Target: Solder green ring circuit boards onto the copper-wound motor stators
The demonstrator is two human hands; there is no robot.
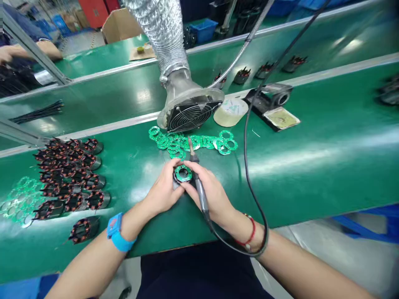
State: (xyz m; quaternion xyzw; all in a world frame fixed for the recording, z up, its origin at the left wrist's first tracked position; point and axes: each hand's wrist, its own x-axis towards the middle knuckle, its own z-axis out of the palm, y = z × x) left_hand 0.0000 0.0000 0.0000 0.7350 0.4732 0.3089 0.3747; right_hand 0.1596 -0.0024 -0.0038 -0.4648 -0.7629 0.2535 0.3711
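Observation:
My left hand grips a motor stator topped by a green ring board, holding it on the green bench mat. My right hand is closed round a soldering iron while its fingers also touch the stator; the iron's tip points away from me, above the part. The iron's black cable loops round my right wrist and runs up across the bench. A blue wristband sits on my left wrist.
Several green ring boards lie behind my hands, below a fume-extractor fan on a silver duct. Several wound stators lie at left. An iron stand with sponge and a solder reel sit at right. Another person's arm is far left.

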